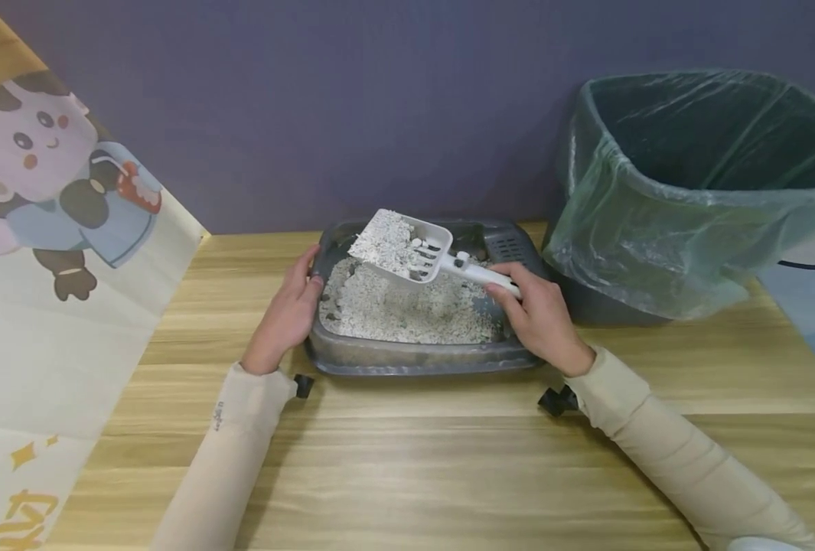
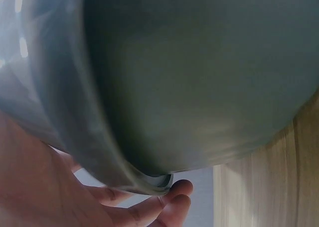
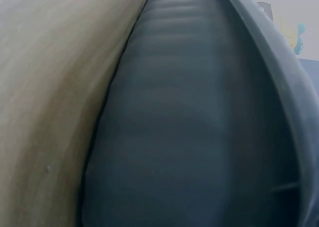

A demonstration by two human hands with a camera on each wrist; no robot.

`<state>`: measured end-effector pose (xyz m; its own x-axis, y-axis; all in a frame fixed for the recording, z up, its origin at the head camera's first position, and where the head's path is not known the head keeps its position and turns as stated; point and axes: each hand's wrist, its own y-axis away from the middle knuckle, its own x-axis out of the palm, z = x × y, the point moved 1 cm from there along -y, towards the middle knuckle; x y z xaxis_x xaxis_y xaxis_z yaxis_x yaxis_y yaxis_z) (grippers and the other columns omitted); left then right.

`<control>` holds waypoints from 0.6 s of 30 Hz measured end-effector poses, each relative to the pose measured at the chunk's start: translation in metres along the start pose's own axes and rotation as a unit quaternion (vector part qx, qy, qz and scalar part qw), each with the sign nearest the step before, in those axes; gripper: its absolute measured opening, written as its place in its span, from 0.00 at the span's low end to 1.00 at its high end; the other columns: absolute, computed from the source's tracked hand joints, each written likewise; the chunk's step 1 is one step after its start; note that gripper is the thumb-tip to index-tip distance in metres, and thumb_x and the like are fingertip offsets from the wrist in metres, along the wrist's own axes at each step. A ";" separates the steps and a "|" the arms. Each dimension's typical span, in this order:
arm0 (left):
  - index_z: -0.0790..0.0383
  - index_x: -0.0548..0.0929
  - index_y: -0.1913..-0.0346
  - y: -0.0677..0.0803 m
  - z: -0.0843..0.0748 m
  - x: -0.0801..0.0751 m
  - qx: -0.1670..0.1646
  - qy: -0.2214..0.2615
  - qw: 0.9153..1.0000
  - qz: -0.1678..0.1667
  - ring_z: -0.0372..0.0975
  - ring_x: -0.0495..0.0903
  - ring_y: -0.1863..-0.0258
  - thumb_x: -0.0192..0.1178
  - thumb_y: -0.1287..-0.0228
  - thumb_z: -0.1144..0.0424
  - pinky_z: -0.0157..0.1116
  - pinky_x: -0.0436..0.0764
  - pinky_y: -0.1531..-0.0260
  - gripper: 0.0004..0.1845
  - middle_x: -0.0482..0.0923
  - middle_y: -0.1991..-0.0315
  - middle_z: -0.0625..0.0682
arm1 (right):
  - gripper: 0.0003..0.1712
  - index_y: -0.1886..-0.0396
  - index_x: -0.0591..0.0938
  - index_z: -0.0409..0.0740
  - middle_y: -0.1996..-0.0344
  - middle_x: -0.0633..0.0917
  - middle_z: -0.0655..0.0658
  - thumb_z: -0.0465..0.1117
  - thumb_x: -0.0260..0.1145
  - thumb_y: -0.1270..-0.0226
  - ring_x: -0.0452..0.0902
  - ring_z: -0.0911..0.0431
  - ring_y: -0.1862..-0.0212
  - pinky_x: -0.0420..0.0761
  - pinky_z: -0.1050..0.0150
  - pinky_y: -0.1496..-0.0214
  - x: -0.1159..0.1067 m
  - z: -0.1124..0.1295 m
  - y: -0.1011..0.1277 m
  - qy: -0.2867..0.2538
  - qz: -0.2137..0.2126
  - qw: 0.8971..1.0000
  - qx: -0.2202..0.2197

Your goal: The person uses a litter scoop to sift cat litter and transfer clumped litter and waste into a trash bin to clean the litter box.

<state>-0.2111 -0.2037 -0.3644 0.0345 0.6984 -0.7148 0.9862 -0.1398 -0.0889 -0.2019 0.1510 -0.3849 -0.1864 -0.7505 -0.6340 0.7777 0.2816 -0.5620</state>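
Note:
A grey litter box (image 1: 421,360) stands on the wooden table, with pale granular litter (image 1: 407,315) spread inside it. My left hand (image 1: 286,310) grips its left rim; in the left wrist view the fingers (image 2: 174,209) curl under the lip of the box wall (image 2: 199,87). Over the litter, my right hand (image 1: 545,317) holds a white slotted litter scoop (image 1: 476,272) by the handle. Litter fills the front of the scoop's pan, and a few lumps sit near its slots. The right wrist view shows only the box's outer side (image 3: 169,112) and rim, not the hand.
To the right of the box stands a dark trash bin (image 1: 614,302) lined with a translucent green bag (image 1: 662,237). A dark blue wall (image 1: 379,107) rises behind. At the left is a pale panel (image 1: 70,344) with a cartoon figure.

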 end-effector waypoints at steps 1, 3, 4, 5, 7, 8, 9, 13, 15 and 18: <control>0.48 0.45 0.24 0.000 0.000 0.000 0.001 0.000 1.000 -0.001 0.55 0.65 0.43 0.33 0.25 0.55 0.59 0.63 0.43 0.29 0.60 0.38 0.63 | 0.16 0.46 0.77 0.43 0.79 0.72 0.53 0.42 0.61 0.31 0.59 0.61 0.86 0.62 0.64 0.86 0.000 0.000 0.000 -0.002 -0.007 1.000 -0.002; 0.49 0.45 0.24 0.000 0.000 0.000 0.003 -0.001 1.000 -0.001 0.55 0.65 0.42 0.34 0.25 0.55 0.59 0.63 0.42 0.29 0.59 0.37 0.63 | 0.16 0.46 0.77 0.43 0.79 0.72 0.53 0.41 0.61 0.32 0.59 0.61 0.86 0.62 0.64 0.85 -0.001 0.000 0.000 -0.005 -0.016 1.000 -0.003; 0.49 0.45 0.24 0.000 0.000 0.000 0.002 -0.001 1.000 -0.002 0.55 0.65 0.42 0.34 0.25 0.55 0.59 0.63 0.42 0.29 0.60 0.37 0.63 | 0.16 0.46 0.77 0.42 0.79 0.72 0.53 0.41 0.61 0.32 0.59 0.61 0.86 0.62 0.64 0.85 -0.001 0.000 0.000 -0.007 -0.019 1.000 -0.003; 0.49 0.46 0.24 -0.001 0.000 0.000 0.002 -0.001 1.000 -0.003 0.55 0.65 0.42 0.34 0.25 0.55 0.59 0.63 0.42 0.29 0.60 0.37 0.63 | 0.16 0.46 0.77 0.42 0.79 0.72 0.53 0.41 0.61 0.32 0.59 0.61 0.86 0.62 0.64 0.85 -0.001 0.000 0.001 -0.010 -0.021 1.000 -0.003; 0.49 0.46 0.25 -0.001 0.000 0.001 0.002 -0.003 1.000 -0.004 0.55 0.65 0.42 0.34 0.25 0.55 0.59 0.63 0.42 0.29 0.60 0.37 0.63 | 0.16 0.46 0.76 0.42 0.79 0.73 0.53 0.41 0.61 0.31 0.59 0.61 0.86 0.62 0.64 0.85 -0.001 0.000 0.002 -0.014 -0.024 1.000 -0.001; 0.49 0.46 0.25 -0.001 0.001 0.001 0.001 -0.003 1.000 -0.004 0.55 0.65 0.42 0.34 0.25 0.55 0.59 0.63 0.42 0.29 0.60 0.37 0.63 | 0.16 0.46 0.76 0.42 0.79 0.73 0.53 0.41 0.61 0.31 0.59 0.61 0.86 0.62 0.64 0.85 -0.002 0.000 0.002 -0.015 -0.025 1.000 -0.001; 0.48 0.46 0.25 -0.001 0.001 0.001 0.000 -0.004 1.000 -0.005 0.55 0.65 0.42 0.34 0.25 0.55 0.59 0.62 0.42 0.29 0.60 0.37 0.63 | 0.16 0.46 0.76 0.42 0.79 0.73 0.53 0.41 0.61 0.31 0.60 0.61 0.86 0.63 0.64 0.85 -0.002 0.000 0.002 -0.017 -0.026 1.000 0.000; 0.50 0.47 0.25 -0.001 0.000 0.000 -0.003 -0.003 1.000 -0.006 0.55 0.63 0.40 0.35 0.25 0.56 0.59 0.61 0.41 0.29 0.59 0.36 0.63 | 0.15 0.47 0.76 0.42 0.79 0.73 0.53 0.40 0.61 0.31 0.60 0.61 0.85 0.63 0.64 0.84 -0.002 -0.001 0.002 -0.024 -0.029 0.999 -0.001; 0.50 0.47 0.25 -0.001 -0.001 0.000 -0.003 -0.003 1.000 -0.007 0.55 0.62 0.39 0.35 0.25 0.57 0.59 0.60 0.40 0.29 0.58 0.35 0.63 | 0.14 0.48 0.76 0.41 0.80 0.72 0.52 0.39 0.61 0.32 0.60 0.61 0.85 0.63 0.64 0.84 -0.002 -0.001 0.002 -0.027 -0.029 0.999 -0.002; 0.50 0.47 0.25 -0.001 -0.001 0.000 -0.003 -0.004 1.000 -0.007 0.55 0.62 0.38 0.35 0.25 0.57 0.59 0.60 0.40 0.29 0.58 0.34 0.63 | 0.14 0.49 0.76 0.40 0.80 0.73 0.52 0.38 0.61 0.32 0.60 0.61 0.85 0.63 0.64 0.83 -0.002 -0.001 0.002 -0.031 -0.031 0.999 -0.004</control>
<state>-0.2120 -0.2033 -0.3636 0.0201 0.6939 -0.7198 0.9874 -0.1268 -0.0947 -0.2006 0.1537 -0.3848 -0.1972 -0.8020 -0.5638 0.7611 0.2372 -0.6037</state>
